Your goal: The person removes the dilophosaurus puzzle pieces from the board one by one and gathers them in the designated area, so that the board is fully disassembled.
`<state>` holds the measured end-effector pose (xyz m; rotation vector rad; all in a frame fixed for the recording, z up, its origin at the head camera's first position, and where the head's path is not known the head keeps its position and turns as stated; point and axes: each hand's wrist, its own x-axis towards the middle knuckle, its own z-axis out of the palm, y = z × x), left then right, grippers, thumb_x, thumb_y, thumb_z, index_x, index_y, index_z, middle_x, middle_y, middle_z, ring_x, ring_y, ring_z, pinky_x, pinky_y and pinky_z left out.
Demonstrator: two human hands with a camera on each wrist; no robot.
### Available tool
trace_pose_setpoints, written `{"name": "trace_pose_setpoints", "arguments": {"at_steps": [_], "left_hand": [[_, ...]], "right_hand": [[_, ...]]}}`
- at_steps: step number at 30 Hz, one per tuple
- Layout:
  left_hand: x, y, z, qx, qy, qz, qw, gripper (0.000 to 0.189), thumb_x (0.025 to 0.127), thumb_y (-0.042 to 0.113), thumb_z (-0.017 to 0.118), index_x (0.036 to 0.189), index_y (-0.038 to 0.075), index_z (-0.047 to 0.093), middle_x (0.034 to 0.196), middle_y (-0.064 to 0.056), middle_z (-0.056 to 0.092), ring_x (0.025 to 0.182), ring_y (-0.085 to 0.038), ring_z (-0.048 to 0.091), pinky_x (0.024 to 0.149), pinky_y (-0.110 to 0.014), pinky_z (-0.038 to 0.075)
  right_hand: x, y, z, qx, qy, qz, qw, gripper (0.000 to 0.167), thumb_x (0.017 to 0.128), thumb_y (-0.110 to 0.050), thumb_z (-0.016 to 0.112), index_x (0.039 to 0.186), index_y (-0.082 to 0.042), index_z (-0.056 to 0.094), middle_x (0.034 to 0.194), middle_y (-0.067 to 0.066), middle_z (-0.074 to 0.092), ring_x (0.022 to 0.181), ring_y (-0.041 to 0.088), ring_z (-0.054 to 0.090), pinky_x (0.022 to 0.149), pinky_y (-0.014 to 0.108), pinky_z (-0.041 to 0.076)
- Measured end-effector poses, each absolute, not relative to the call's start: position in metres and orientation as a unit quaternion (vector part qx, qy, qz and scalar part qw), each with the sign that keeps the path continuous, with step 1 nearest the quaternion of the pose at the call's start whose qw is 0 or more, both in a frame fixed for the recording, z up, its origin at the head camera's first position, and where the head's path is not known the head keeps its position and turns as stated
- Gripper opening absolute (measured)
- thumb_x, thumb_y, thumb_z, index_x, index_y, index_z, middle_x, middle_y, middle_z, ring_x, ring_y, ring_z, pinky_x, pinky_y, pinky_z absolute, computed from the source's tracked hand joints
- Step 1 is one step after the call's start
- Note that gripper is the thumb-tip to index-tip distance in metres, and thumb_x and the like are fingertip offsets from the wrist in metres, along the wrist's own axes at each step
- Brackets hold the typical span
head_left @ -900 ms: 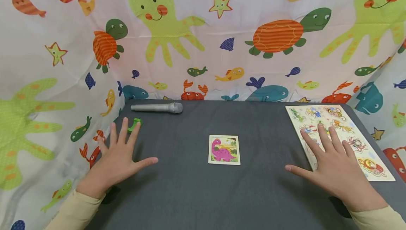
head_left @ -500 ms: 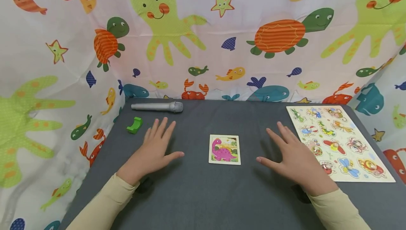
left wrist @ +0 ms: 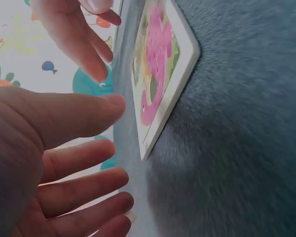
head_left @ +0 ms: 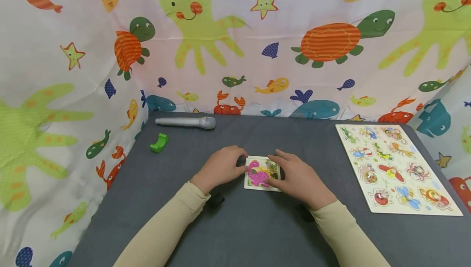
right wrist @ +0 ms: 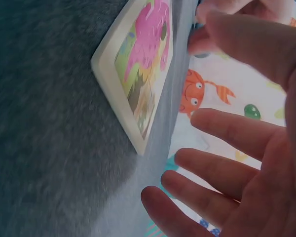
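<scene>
A small square dinosaur puzzle (head_left: 257, 176) with a pale frame lies flat on the dark table, a pink dinosaur on its face. At its left edge is my left hand (head_left: 220, 169), thumb and fingers apart and nothing between them. On the other side my right hand (head_left: 299, 177) reaches over the puzzle's right part. Both wrist views show a gap between the fingers and the puzzle (left wrist: 158, 64). In the right wrist view, the right fingers (right wrist: 212, 173) are spread and relaxed beside the puzzle frame (right wrist: 113, 94).
Toward the back left lie a silver microphone (head_left: 185, 122) and a green curved block (head_left: 159, 143). A large insect puzzle board (head_left: 399, 169) covers the right of the table (head_left: 257, 234). A sea-animal printed curtain (head_left: 235, 54) stands behind and along the sides.
Both hands have moved inward from the sides of the table to the dinosaur puzzle. Their spread fingers have drawn in somewhat. The puzzle keeps its place on the table.
</scene>
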<state>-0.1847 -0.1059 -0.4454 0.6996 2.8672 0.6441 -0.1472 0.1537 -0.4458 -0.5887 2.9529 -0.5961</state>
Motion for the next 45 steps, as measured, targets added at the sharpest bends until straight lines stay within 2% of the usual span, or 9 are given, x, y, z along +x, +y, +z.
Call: {"name": "trace_pose_setpoints", "arguments": {"at_steps": [11,23,32,45], "left_hand": [[-0.202,-0.091,-0.461,0.232,0.947,0.208,0.072,0.039,0.094,0.040,0.086,0.122,0.014,0.079,0.122,-0.003,0.076,0.106,-0.019,0.070,0.096,-0.042,0.060],[-0.201,-0.091,-0.459,0.237,0.950,0.196,0.058,0.036,0.094,0.040,0.086,0.120,0.015,0.081,0.127,-0.003,0.075,0.117,-0.022,0.069,0.102,-0.044,0.060],[-0.199,-0.090,-0.458,0.234,0.948,0.206,0.065,0.034,0.095,0.038,0.085,0.120,0.015,0.082,0.128,-0.003,0.074,0.117,-0.023,0.068,0.101,-0.045,0.060],[-0.200,-0.090,-0.464,0.240,0.950,0.194,0.051,0.034,0.097,0.042,0.082,0.119,0.016,0.081,0.129,-0.003,0.072,0.116,-0.022,0.066,0.101,-0.044,0.060]], "right_hand": [[-0.157,0.138,-0.458,-0.181,0.959,-0.202,0.077,0.074,0.088,-0.052,0.086,0.149,-0.015,0.066,0.162,0.022,0.053,0.147,0.048,0.054,0.110,0.066,0.052],[-0.155,0.133,-0.460,-0.183,0.964,-0.185,0.058,0.072,0.087,-0.049,0.088,0.146,-0.014,0.068,0.162,0.021,0.054,0.150,0.046,0.050,0.113,0.064,0.050],[-0.154,0.132,-0.462,-0.183,0.964,-0.183,0.068,0.074,0.087,-0.048,0.088,0.148,-0.013,0.067,0.164,0.020,0.053,0.153,0.044,0.048,0.115,0.064,0.048],[-0.155,0.133,-0.461,-0.182,0.963,-0.185,0.071,0.075,0.086,-0.049,0.089,0.148,-0.013,0.067,0.164,0.019,0.053,0.153,0.043,0.048,0.116,0.063,0.048]]}}
